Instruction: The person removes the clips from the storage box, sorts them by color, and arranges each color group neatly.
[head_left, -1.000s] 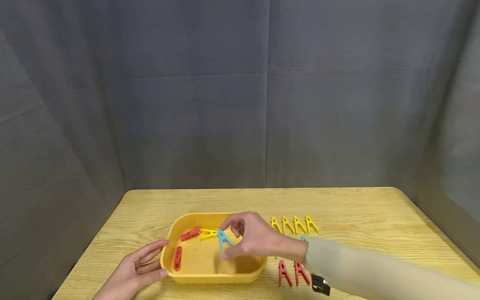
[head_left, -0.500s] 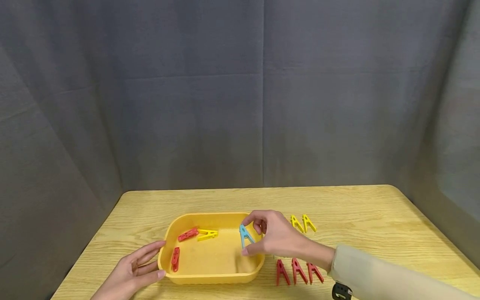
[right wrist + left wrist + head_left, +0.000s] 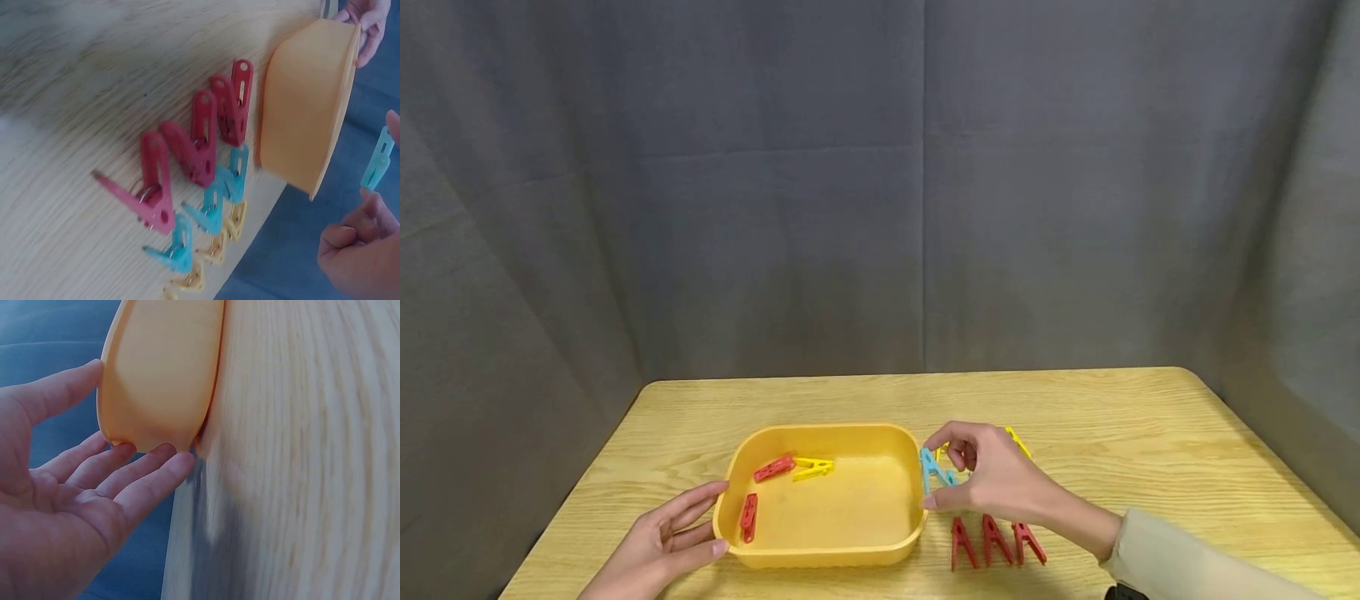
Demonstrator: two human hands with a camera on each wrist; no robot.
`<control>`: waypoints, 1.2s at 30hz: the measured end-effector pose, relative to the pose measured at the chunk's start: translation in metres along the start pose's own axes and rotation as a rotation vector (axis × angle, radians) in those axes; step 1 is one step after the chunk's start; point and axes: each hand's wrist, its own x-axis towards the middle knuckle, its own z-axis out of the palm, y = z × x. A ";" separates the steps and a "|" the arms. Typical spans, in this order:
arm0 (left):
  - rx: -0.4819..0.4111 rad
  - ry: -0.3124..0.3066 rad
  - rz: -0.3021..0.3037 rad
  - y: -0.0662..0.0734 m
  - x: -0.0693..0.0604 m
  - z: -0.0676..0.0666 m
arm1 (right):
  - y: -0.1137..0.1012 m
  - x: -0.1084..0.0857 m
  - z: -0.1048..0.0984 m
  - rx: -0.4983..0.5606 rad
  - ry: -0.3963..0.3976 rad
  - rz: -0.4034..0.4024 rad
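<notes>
My right hand (image 3: 1000,475) pinches a light blue clothespin (image 3: 928,471) between thumb and index finger, raised by the right rim of a yellow plastic tub (image 3: 820,557). The right wrist view shows that blue clothespin (image 3: 378,164) held clear of the table. My left hand (image 3: 658,537) touches the tub's left end with extended fingertips and thumb, also seen where the left hand (image 3: 81,481) meets the tub wall (image 3: 159,369). Inside the tub lie a red clothespin (image 3: 774,468), another red clothespin (image 3: 748,518) and a yellow clothespin (image 3: 812,469).
Right of the tub, three red clothespins (image 3: 990,540) stand in a row on the wooden table (image 3: 1112,450). Behind them come rows of blue clothespins (image 3: 212,203) and yellow clothespins (image 3: 215,247), mostly covered by my right hand in the head view. A grey curtain (image 3: 775,208) hangs behind.
My right hand has carried the blue clothespin rightward, from above the tub's middle to its right rim. The left hand stays against the tub.
</notes>
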 end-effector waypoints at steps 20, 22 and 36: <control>0.016 0.018 -0.012 0.003 0.000 0.002 | 0.039 -0.029 -0.048 0.016 0.094 0.113; 0.021 0.021 -0.017 0.003 0.000 0.002 | 0.046 -0.032 -0.051 0.011 0.108 0.127; 0.028 0.031 -0.020 0.003 0.001 0.002 | 0.080 -0.049 -0.065 -0.024 0.166 0.151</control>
